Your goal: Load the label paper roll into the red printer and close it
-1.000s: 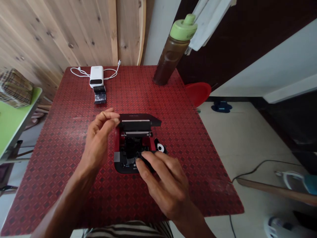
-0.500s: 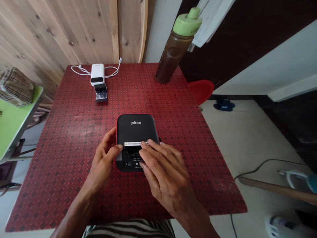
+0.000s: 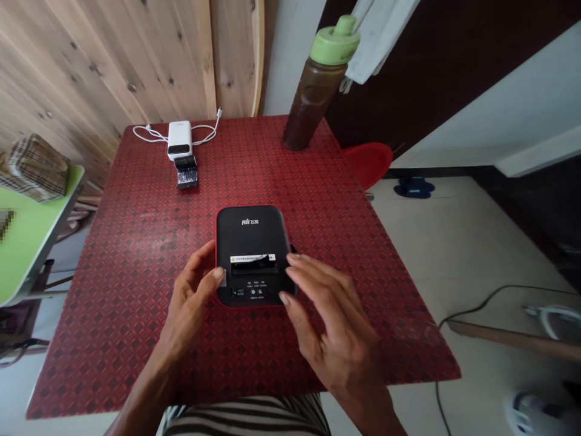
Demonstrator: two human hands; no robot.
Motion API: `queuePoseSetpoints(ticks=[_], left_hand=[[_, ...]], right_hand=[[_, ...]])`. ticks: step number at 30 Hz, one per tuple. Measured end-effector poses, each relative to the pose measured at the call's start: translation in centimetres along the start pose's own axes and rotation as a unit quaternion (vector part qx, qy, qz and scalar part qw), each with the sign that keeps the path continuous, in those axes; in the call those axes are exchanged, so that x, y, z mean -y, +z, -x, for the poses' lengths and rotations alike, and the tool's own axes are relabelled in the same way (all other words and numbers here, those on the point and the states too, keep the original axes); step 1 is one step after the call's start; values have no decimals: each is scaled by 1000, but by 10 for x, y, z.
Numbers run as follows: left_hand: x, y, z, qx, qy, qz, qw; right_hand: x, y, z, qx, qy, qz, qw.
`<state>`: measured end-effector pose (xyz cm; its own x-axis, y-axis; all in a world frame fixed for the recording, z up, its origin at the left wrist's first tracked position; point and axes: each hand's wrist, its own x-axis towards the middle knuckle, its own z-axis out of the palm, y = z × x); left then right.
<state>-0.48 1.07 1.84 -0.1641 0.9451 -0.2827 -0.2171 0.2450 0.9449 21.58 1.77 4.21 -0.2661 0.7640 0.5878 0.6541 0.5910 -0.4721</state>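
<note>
Label printer (image 3: 252, 242), black with red trim, lid closed, lying flat on the red patterned tabletop (image 3: 136, 290), directly ahead of and between both hands. Long axis running straight away from the body. Control panel with small buttons (image 3: 256, 284) on the near end, toward the wrists; brand lettering on the far end; white label strip (image 3: 252, 259) across the top, just behind the buttons.

Left hand (image 3: 190, 309): open, released, fingers loosely curled, no grip. Thumb (image 3: 218, 275) at the printer's left edge near the front corner, apparently in contact.

Right hand (image 3: 338, 327): open, fingers spread, no grip. Fingertips (image 3: 293, 259) at the printer's right edge, contact impossible to confirm from this view.

Reach to the printer nearly equal from either side, with the left hand marginally nearer through the thumb.

Well ahead of the left hand, at the far table edge: white power bank (image 3: 180, 139) with white cable (image 3: 149, 134), and a small black-and-silver packet (image 3: 186, 175) just in front of it. Well ahead of the right hand, beyond the printer: brown-filled bottle with green cap (image 3: 313, 103), upright at the far edge.
</note>
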Motion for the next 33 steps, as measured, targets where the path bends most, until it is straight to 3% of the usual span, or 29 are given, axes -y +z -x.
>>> queuePoseSetpoints(ticks=[9, 20, 28, 33], left_hand=[[0, -5, 4, 20, 7, -1, 1000], [-20, 16, 1, -52, -49, 41, 997], [-17, 16, 2, -70, -48, 28, 996], [-12, 14, 2, -46, -26, 37, 998]], right_hand=[[2, 9, 29, -19, 135, -23, 990], [-3, 14, 32, -12, 165, -26, 986], [-4, 15, 33, -21, 160, -38, 986], [-3, 17, 34, -28, 159, -33, 986]])
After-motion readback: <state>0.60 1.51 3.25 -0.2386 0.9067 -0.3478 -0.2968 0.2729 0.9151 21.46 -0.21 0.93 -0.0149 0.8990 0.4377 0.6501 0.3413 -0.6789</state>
